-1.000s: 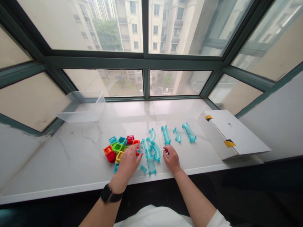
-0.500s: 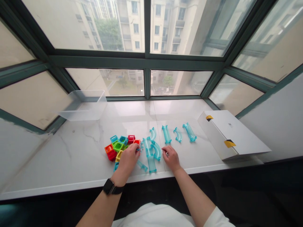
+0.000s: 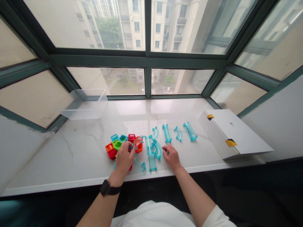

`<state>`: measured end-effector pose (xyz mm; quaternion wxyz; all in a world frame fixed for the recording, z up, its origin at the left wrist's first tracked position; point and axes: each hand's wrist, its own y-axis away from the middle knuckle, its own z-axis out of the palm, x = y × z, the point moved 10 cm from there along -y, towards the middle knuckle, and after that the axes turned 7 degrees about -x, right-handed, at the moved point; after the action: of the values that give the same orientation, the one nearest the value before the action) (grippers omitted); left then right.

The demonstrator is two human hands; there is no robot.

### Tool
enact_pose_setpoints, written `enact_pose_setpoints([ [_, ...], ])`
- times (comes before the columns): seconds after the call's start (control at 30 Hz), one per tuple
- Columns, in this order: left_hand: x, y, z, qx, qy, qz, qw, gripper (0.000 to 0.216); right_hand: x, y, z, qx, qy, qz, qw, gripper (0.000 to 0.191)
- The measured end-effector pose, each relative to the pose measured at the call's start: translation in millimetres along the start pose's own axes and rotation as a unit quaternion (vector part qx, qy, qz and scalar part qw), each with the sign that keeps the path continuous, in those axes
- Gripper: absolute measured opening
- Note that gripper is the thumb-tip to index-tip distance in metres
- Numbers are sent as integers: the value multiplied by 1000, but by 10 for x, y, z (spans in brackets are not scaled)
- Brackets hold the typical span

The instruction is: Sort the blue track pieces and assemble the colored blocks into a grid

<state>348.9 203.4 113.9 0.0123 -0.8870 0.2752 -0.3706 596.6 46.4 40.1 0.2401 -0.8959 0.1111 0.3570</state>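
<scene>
My left hand [image 3: 125, 156] pinches a clear blue curved track piece [image 3: 138, 139], lifted in front of an orange block [image 3: 140, 147]. Beneath and around that hand lie coloured magnetic-looking blocks, among them a green block [image 3: 117, 145] and a red block [image 3: 131, 137]. To the right, a straight blue track piece [image 3: 152, 163] and a curved track piece [image 3: 157, 149] lie bunched with others. My right hand [image 3: 171, 157] rests on the counter beside them, fingers curled together; what they hold, if anything, is hidden. Another blue piece [image 3: 141, 164] lies near my left wrist.
Further right lie a straight track piece [image 3: 167, 133], a small curve [image 3: 178, 134] and another straight track [image 3: 190, 131]. A clear plastic bin [image 3: 82, 114] stands back left; a white box [image 3: 236, 132] stands right. The counter [image 3: 71, 170] ends at its front edge, with windows behind.
My left hand has moved left and slightly up, raising the curved track piece away from the other tracks. My right hand has stayed nearly in place.
</scene>
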Motion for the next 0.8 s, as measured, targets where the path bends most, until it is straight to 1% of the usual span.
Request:
enact_pose_setpoints([
  [0.13, 3, -1, -67, 17, -20, -7, 1000, 12, -7, 2, -3, 0, 0, 2, 1000, 19],
  [0.23, 12, 12, -134, 37, 10, -9, 999, 14, -18, 2, -10, 1, 1, 2, 1000, 20],
  [0.3, 6, 27, -171, 47, 65, -16, 997, 18, -15, 3, -15, 3, 1, 2, 1000, 20],
  [0.37, -10, 40, -185, 50, 148, -29, 987, 24, -3, 5, -29, 9, -2, 3, 1000, 20],
  [0.43, -19, 50, -175, 48, 245, -46, 967, 30, -2, 6, -68, 24, -10, 4, 1000, 20],
  [0.5, 0, 58, -139, 38, 337, -63, 939, 37, -38, 0, -136, 45, -28, 8, 999, 21],
  [0.57, 56, 68, -76, 14, 403, -77, 912, 42, -119, -22, -215, 64, -66, 19, 996, 22],
  [0.63, 135, 89, -7, -14, 436, -86, 896, 45, -248, -70, -268, 64, -131, 36, 989, 25],
  [0.73, 255, 139, 96, -49, 452, -91, 886, 46, -544, -184, -251, 16, -255, 38, 966, 34],
  [0.8, 321, 173, 153, -62, 461, -89, 881, 45, -729, -251, -226, -21, -312, 32, 949, 39],
])
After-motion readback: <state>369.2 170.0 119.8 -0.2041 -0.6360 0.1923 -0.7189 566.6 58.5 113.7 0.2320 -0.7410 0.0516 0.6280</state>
